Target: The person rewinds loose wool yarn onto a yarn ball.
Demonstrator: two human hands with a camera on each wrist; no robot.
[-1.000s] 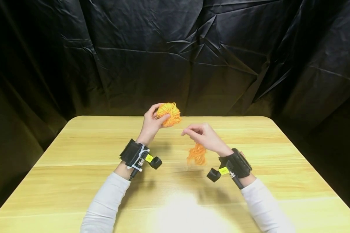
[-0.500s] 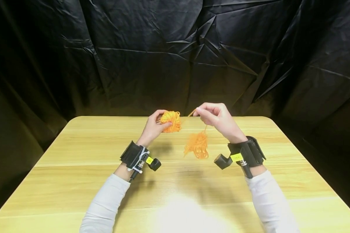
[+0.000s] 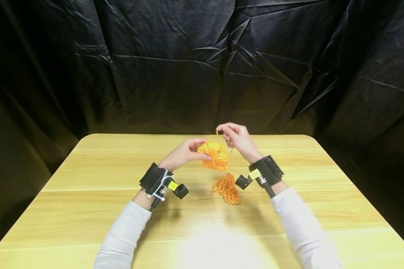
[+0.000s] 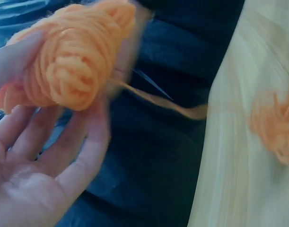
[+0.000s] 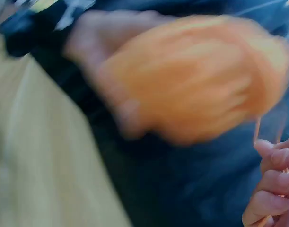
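Observation:
My left hand (image 3: 188, 151) grips a wound ball of orange yarn (image 3: 217, 155) above the table, thumb on the near side and fingers round the far side. The left wrist view shows the ball (image 4: 73, 56) between thumb and fingers, a strand (image 4: 168, 101) running off to the right. Just beyond and right of the ball, my right hand (image 3: 239, 140) pinches a strand, its fingers curled. Curled fingers (image 5: 272, 189) with yarn running through them appear in the right wrist view, where the ball is blurred. A loose tangle of orange yarn (image 3: 227, 188) is below the ball.
The light wooden table (image 3: 87, 216) spreads under both arms, with a bright glare near its front. A black curtain (image 3: 202, 74) hangs behind the far edge. Each wrist wears a black strap with a small camera (image 3: 180, 191).
The left hand has moved right and nearer, turning the yarn ball. My right hand swung up and outward, then back left over the ball's far side. The tangle has dropped lower.

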